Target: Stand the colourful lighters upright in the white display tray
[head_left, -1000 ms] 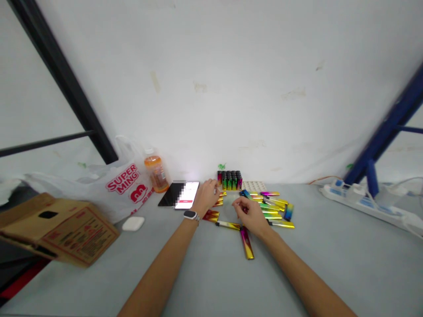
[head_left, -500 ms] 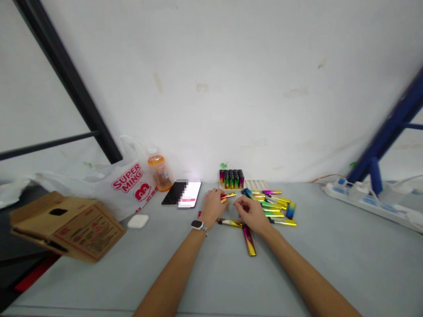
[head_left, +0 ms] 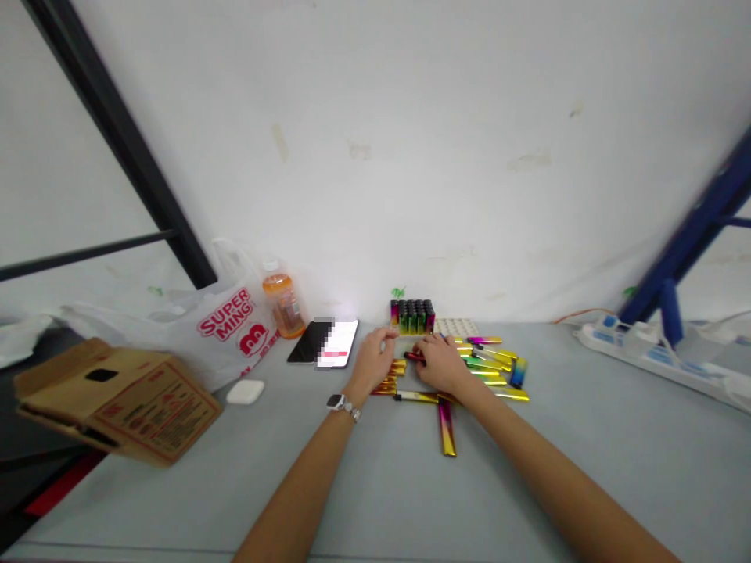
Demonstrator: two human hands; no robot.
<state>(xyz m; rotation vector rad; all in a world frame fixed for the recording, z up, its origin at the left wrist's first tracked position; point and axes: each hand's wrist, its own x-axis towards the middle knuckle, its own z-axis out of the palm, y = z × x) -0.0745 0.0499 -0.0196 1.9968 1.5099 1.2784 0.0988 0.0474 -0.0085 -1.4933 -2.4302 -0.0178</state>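
Observation:
My right hand (head_left: 441,364) is closed on a dark red lighter (head_left: 414,356) whose black end sticks out to the left of the fingers. My left hand (head_left: 375,358) is held just left of it, fingers bent and apart, with nothing visible between them. Below the left hand lie several gold-red lighters (head_left: 386,387). Beyond both hands, lighters with black tops (head_left: 415,316) stand upright in rows in a pale holder. More shiny lighters (head_left: 493,366) lie loose to the right of my right hand. A purple-and-gold lighter (head_left: 447,430) points toward me.
A pale perforated tray (head_left: 456,327) lies beside the upright rows. To the left are a tablet (head_left: 310,344), an orange bottle (head_left: 285,305), a white case (head_left: 245,392), a plastic bag (head_left: 205,344) and a cardboard box (head_left: 158,414). A power strip (head_left: 639,348) lies at right.
My left hand has moved slightly left and no longer shows a lighter in its fingers. My right hand has moved forward and now holds a dark red lighter. Gold-red lighters below the left hand are uncovered.

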